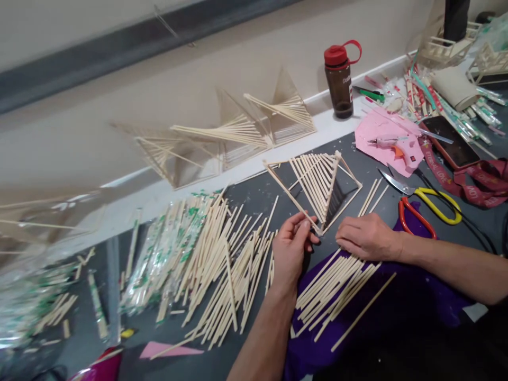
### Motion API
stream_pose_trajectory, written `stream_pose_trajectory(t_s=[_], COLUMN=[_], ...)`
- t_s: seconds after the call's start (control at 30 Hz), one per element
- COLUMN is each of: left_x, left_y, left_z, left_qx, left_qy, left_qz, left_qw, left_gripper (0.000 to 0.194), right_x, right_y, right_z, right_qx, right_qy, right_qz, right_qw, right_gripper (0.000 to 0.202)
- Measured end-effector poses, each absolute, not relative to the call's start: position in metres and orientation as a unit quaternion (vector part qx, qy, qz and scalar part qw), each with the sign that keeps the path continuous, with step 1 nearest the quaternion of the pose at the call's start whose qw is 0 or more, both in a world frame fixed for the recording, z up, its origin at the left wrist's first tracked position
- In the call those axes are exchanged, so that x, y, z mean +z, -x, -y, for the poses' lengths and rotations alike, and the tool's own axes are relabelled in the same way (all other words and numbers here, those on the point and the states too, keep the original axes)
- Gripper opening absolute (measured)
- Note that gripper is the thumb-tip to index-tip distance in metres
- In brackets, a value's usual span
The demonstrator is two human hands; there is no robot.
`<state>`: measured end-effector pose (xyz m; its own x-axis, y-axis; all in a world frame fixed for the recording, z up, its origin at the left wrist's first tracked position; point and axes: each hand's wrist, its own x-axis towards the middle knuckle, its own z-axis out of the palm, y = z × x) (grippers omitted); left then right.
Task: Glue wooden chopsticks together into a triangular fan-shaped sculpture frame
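Observation:
A small frame of glued wooden sticks (313,185) stands on the dark table, with a fan of sticks across its middle. My left hand (292,246) pinches its near left edge close to the front corner. To the right, my right hand (363,236) is closed over loose sticks (337,296) that lie on a purple cloth (309,360); its fingertips are partly hidden. A bigger pile of loose sticks (238,275) spreads left of my left hand, beside sticks in clear and green wrappers (166,248).
Finished stick structures (238,132) stand along the wall ledge. A brown bottle (339,87) is behind. At right lie a pink glue gun (397,145) on pink paper, scissors (416,196), a phone (450,140), a red strap (472,185) and a green cutter (371,94).

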<state>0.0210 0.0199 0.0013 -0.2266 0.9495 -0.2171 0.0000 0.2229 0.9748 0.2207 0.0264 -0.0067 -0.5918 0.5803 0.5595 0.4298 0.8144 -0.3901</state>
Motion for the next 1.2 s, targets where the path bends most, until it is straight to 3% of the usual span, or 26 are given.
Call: stream_pose_trajectory(t_s=[0.33, 0.57, 1.03, 1.2], left_x=[-0.003, -0.006, -0.007, -0.008], left_y=[-0.022, -0.021, -0.013, -0.008], left_z=[-0.019, -0.024, -0.034, -0.037], left_qx=[0.506, 0.577, 0.587, 0.574], left_qy=[-0.39, -0.403, -0.468, -0.5], left_qz=[-0.596, -0.571, -0.561, -0.578], left_qw=[0.486, 0.422, 0.349, 0.294], left_gripper=[0.038, 0.039, 0.029, 0.021], right_x=[-0.005, -0.003, 0.002, 0.005], right_y=[-0.222, -0.228, -0.238, -0.243], right_z=[-0.028, -0.032, -0.04, -0.048], right_qx=[0.113, 0.12, 0.048, 0.047], right_qy=[0.295, 0.312, 0.331, 0.35], right_qz=[0.879, 0.889, 0.88, 0.852], right_qw=[0.356, 0.313, 0.337, 0.385], right_gripper=[0.027, 0.03, 0.029, 0.025])
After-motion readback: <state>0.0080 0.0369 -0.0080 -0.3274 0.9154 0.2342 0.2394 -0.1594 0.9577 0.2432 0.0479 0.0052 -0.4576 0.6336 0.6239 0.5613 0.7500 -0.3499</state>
